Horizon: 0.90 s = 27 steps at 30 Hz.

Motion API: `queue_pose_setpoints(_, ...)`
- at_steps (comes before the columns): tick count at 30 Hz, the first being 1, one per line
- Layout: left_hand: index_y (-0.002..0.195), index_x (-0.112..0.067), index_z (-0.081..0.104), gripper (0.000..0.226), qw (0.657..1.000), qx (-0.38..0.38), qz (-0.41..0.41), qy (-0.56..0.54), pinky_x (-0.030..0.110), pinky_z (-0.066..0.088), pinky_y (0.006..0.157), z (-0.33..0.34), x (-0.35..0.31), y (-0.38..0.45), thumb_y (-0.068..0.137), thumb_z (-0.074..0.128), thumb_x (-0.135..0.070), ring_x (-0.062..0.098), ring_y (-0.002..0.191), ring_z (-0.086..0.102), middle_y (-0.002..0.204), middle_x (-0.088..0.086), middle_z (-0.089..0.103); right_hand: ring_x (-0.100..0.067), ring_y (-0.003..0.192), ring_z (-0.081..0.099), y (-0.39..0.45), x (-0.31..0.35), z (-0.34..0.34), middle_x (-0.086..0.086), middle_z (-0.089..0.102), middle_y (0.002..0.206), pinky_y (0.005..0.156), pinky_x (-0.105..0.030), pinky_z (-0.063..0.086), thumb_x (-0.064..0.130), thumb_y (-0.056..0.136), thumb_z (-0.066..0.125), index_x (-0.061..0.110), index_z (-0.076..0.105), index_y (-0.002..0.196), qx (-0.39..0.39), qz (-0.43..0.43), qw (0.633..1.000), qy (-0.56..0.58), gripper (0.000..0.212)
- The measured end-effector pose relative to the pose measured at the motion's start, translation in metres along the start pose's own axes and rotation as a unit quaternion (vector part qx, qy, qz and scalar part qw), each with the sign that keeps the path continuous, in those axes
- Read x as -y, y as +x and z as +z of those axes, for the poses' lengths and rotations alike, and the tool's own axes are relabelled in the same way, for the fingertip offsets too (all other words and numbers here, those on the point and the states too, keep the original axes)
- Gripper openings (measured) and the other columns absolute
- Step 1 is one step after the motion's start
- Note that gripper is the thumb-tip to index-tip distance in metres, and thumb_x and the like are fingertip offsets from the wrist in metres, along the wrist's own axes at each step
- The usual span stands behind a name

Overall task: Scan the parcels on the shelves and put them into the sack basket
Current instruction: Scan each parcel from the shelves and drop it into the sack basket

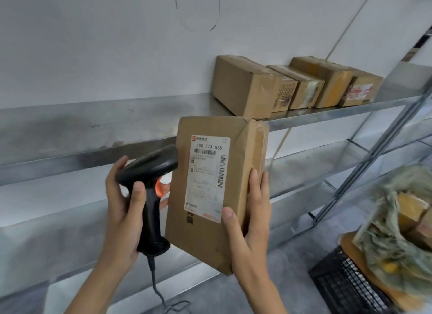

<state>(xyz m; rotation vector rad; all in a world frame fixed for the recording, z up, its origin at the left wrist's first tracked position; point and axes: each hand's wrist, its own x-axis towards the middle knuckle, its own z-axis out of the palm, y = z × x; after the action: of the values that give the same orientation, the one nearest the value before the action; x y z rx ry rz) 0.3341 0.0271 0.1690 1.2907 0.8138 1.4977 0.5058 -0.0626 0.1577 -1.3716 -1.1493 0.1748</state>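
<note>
Cardboard brown and creased at its upper right corner, the parcel (210, 189) stands upright in front of the galvanised shelf edge (327, 117), gripped along its lower right edge by the right hand (250, 222), thumb on the white shipping label (207, 175), which reads 500 E73 065. Just left of it, the left hand (124, 210) wraps the handle of a black barcode scanner (152, 192), its head touching the parcel's left edge. Above the right hand, four boxes (292, 84) sit in a row; left of them the shelf lies bare. Lower right of the hands stands the sack basket (385, 238), parcels inside.
</note>
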Motion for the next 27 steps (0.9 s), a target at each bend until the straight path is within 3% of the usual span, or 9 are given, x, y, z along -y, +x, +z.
queue_pose_setpoints(2,0.127,-0.068,0.043,0.037,1.0,-0.004,0.005,0.026,0.023,0.057,0.09,-0.004,0.005,-0.014,0.095,0.053,-0.053,-0.003,0.108,0.066,0.121,-0.035,0.063,0.001,0.151,0.009,-0.013,-0.007,-0.004,0.023,0.005,0.166,0.111,-0.029,0.015,0.053,0.092,0.054,0.054,0.02,0.153,0.002,0.015,1.0,0.012,0.07)
queue_pose_setpoints(4,0.127,-0.066,0.042,0.039,0.999,-0.006,0.003,0.043,0.019,0.057,0.087,-0.008,0.012,-0.025,0.096,0.05,-0.044,0.001,0.107,0.068,0.12,-0.033,0.065,-0.001,0.152,0.011,-0.026,-0.017,-0.007,0.021,0.009,0.166,0.112,-0.031,0.017,0.053,0.091,0.054,0.053,0.022,0.153,0.002,0.033,0.999,0.024,0.069)
queue_pose_setpoints(6,0.13,-0.062,0.039,0.04,0.998,-0.011,0.002,0.058,0.023,0.056,0.091,-0.011,0.015,-0.036,0.097,0.053,-0.044,0.015,0.109,0.071,0.126,-0.013,0.067,-0.003,0.152,0.012,-0.039,-0.03,-0.008,0.019,0.012,0.166,0.114,-0.034,0.018,0.054,0.092,0.054,0.051,0.024,0.153,-0.003,0.047,0.999,0.024,0.069)
queue_pose_setpoints(8,0.13,-0.063,0.039,0.043,0.997,-0.012,0.014,0.072,0.015,0.053,0.088,-0.011,0.014,-0.048,0.099,0.056,-0.038,0.013,0.102,0.072,0.118,-0.001,0.07,-0.005,0.153,0.013,-0.047,-0.044,-0.008,0.018,0.013,0.166,0.115,-0.037,0.02,0.057,0.092,0.054,0.05,0.025,0.154,-0.008,0.062,0.998,0.014,0.069)
queue_pose_setpoints(10,0.133,-0.06,0.037,0.046,0.994,-0.003,0.035,0.099,0.01,0.051,0.085,-0.009,0.014,-0.058,0.101,0.056,-0.033,0.004,0.096,0.072,0.112,-0.014,0.072,-0.004,0.152,0.013,-0.052,-0.057,-0.005,0.02,0.012,0.166,0.114,-0.036,0.021,0.058,0.091,0.054,0.05,0.026,0.153,-0.008,0.082,0.997,-0.002,0.069)
queue_pose_setpoints(13,0.132,-0.066,0.037,0.046,0.994,0.011,0.008,0.109,0.022,0.057,0.079,-0.005,0.021,-0.073,0.095,0.059,-0.05,0.016,0.078,0.071,0.098,-0.007,0.072,0.003,0.149,0.013,-0.057,-0.072,0.0,0.024,0.009,0.165,0.111,-0.028,0.018,0.056,0.091,0.052,0.051,0.024,0.153,0.007,0.107,0.994,-0.034,0.069)
queue_pose_setpoints(16,0.131,-0.072,0.031,0.05,0.99,0.022,0.003,0.139,0.02,0.053,0.062,-0.003,0.032,-0.087,0.088,0.054,-0.059,0.015,0.06,0.061,0.079,-0.003,0.067,0.007,0.146,0.011,-0.065,-0.084,0.006,0.024,0.005,0.165,0.108,-0.027,0.016,0.056,0.091,0.051,0.051,0.021,0.154,0.02,0.107,0.992,-0.069,0.07)
queue_pose_setpoints(23,0.135,-0.073,0.023,0.055,0.981,0.024,0.017,0.194,0.016,0.049,0.057,-0.007,0.049,-0.099,0.099,0.052,-0.044,0.012,0.059,0.06,0.076,-0.004,0.064,0.011,0.143,0.009,-0.074,-0.089,0.017,0.023,0.003,0.165,0.108,-0.029,0.015,0.06,0.091,0.048,0.052,0.019,0.154,0.045,0.098,0.988,-0.11,0.07)
queue_pose_setpoints(27,0.134,-0.075,0.02,0.052,0.982,0.005,0.007,0.187,0.014,0.049,0.058,-0.012,0.05,-0.1,0.095,0.05,-0.058,0.012,0.06,0.06,0.074,-0.006,0.064,0.012,0.141,0.009,-0.078,-0.089,0.02,0.023,0.002,0.165,0.111,-0.037,0.018,0.062,0.091,0.046,0.053,0.017,0.154,0.052,0.099,0.986,-0.124,0.07)
